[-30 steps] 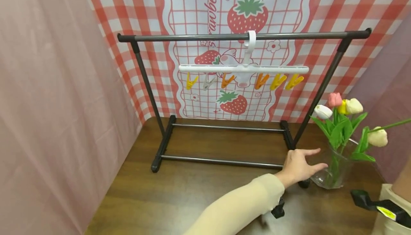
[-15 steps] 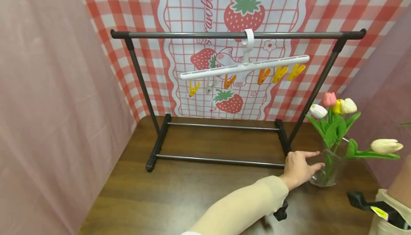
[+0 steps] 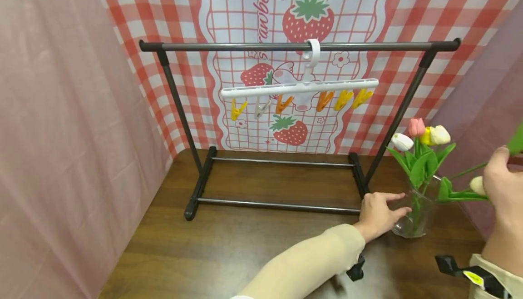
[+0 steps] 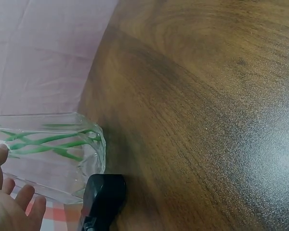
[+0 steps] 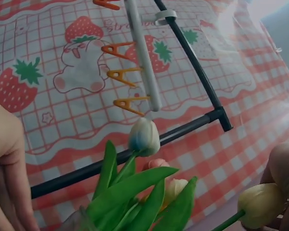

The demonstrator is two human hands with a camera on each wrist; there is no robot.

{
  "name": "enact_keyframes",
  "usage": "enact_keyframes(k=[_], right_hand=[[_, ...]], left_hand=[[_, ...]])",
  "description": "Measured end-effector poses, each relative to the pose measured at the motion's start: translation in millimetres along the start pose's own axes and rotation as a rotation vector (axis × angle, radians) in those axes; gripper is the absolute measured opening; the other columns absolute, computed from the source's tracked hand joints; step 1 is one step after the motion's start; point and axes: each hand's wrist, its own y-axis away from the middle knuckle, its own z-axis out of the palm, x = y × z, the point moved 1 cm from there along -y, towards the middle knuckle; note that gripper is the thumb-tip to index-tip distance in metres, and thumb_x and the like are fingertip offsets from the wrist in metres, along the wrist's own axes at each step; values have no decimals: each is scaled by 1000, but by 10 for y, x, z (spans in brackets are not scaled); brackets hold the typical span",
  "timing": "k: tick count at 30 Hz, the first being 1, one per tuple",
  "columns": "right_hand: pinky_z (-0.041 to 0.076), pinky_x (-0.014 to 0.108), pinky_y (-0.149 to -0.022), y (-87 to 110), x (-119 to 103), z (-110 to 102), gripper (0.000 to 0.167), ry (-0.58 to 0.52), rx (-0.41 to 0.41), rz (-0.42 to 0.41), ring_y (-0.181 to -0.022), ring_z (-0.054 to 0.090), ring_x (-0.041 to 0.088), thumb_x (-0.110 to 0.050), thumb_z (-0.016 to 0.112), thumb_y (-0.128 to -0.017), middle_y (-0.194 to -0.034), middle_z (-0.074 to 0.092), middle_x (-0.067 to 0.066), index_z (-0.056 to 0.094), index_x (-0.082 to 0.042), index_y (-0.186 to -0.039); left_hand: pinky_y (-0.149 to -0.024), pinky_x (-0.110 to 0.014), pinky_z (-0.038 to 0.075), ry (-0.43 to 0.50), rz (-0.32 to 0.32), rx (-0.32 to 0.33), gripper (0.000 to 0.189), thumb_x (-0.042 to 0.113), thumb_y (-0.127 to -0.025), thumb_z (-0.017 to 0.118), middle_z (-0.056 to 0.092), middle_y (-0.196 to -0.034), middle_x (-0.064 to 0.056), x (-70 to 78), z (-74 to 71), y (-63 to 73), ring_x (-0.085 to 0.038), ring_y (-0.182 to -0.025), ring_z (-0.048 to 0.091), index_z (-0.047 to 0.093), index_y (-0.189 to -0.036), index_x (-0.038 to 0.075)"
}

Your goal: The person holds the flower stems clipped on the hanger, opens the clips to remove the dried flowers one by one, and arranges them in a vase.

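Observation:
A clear glass vase (image 3: 417,219) with tulips and green leaves stands on the table's right side. My left hand (image 3: 377,215) is at its left side, thumb and forefinger spread against the glass. In the left wrist view, the fingers (image 4: 23,196) lie loosely along the vase (image 4: 62,180). My right hand (image 3: 503,190), at the right edge of the head view, holds a tulip whose thin stem (image 3: 470,170) points at the vase mouth. The right wrist view shows a cream tulip head (image 5: 262,206) at the right hand (image 5: 285,166). One cream tulip (image 3: 477,185) leans out rightward, partly hidden.
A dark metal rack (image 3: 261,47) stands left of the vase. From its bar hangs a white hanger (image 3: 300,88) with several coloured clips (image 3: 343,101). Checked strawberry cloth (image 3: 163,12) covers the back, and pink curtain (image 3: 65,131) closes the left side.
My right hand has come into view from the right with the tulip stem. The left hand keeps its place at the vase. The leaning cream tulip tipped further over, and the hanger swung slightly.

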Motion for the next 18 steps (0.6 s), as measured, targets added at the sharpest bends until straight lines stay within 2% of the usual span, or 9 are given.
enact_keyframes(k=[2,3,6,9,11,13,15,18], right_hand=[[31,-3,-60,24,45,17,26,-4,-16,12,-64,39,-23,-24,54,-98,-72,41,-42,47,-49,-101],[31,-3,-62,31,69,26,30,-3,-9,-25,-66,39,-23,-21,55,-96,-75,41,-42,48,-49,-107],[31,-1,-64,58,117,56,37,-15,-23,-51,-70,40,-19,-17,57,-91,-81,43,-38,50,-49,-108],[33,3,-63,79,123,65,36,-47,-83,20,-73,42,-14,-15,58,-88,-83,47,-34,48,-48,-101],[33,5,-71,90,122,68,34,-62,-117,80,-77,43,-13,-16,59,-89,-84,48,-33,46,-47,-96],[36,7,-79,96,111,67,34,-85,-114,90,-81,45,-15,-16,61,-90,-87,51,-35,48,-45,-101],[38,7,-90,129,75,85,34,-86,-76,47,-89,45,-19,-19,62,-92,-96,50,-37,53,-43,-114],[37,14,-113,214,-64,106,51,-67,49,-156,-120,56,-9,-24,63,-94,-132,54,-31,53,-32,-143]], left_hand=[[-77,0,48,1,2,1,35,47,-85,89,81,-106,17,-9,2,-4,10,-99,73,82,-117,36],[-77,0,48,0,2,-1,35,47,-85,89,81,-106,17,-12,2,-5,10,-99,73,82,-117,37],[-78,0,48,1,-1,-7,34,46,-85,89,81,-105,17,-24,-2,-9,9,-99,73,82,-117,37],[-78,-1,48,-3,-1,-17,34,46,-85,89,81,-105,18,-23,-12,-26,9,-100,73,82,-117,38],[-79,-1,48,-17,-3,-27,34,47,-85,89,81,-105,20,-12,-19,-46,9,-100,73,82,-117,39],[-79,-1,48,-29,-5,-43,34,48,-85,89,80,-106,21,1,-31,-64,10,-100,72,82,-117,40],[-78,-1,48,-40,-12,-66,35,49,-85,88,80,-106,21,-11,-69,-82,12,-97,72,81,-118,41],[-69,0,44,-39,-20,-122,38,49,-87,87,82,-105,16,-76,-206,-126,18,-72,60,79,-123,40]])
